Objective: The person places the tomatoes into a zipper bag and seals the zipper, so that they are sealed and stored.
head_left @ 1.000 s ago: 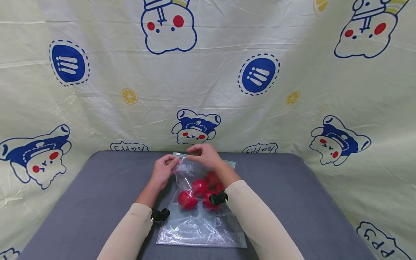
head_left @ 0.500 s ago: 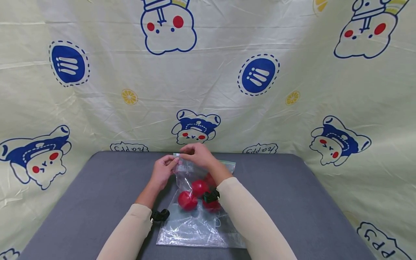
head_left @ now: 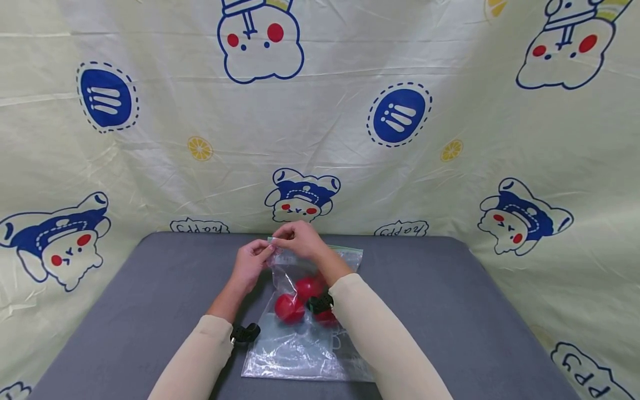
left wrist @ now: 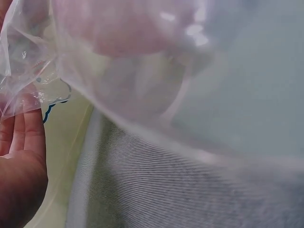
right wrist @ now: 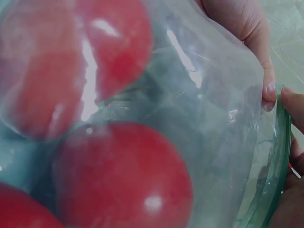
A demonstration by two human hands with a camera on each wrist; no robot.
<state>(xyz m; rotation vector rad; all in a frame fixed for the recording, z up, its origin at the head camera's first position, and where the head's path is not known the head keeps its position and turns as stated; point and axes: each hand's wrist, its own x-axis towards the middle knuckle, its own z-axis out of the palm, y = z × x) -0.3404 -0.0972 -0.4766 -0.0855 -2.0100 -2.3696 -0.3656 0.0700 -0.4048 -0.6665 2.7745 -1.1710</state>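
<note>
A clear plastic zip bag lies on the table in the head view, holding several smooth red balls. Along its far edge runs a green zip strip. My left hand pinches the bag's upper left corner; in the left wrist view, film covers the fingertips of that left hand. Right beside it, my right hand pinches the zip at its left end, hiding the white slider. The right wrist view shows the right thumb against the green strip. My right forearm hides some balls.
A grey cloth-covered table extends around the bag on both sides. Behind it hangs a pale printed curtain with cartoon figures. Black wrist cameras sit on both wrists, the right one over the bag.
My right hand has moved left along the zip to its left end, and its fingers have closed over the white slider. The left hand and the bag have stayed nearly still.
</note>
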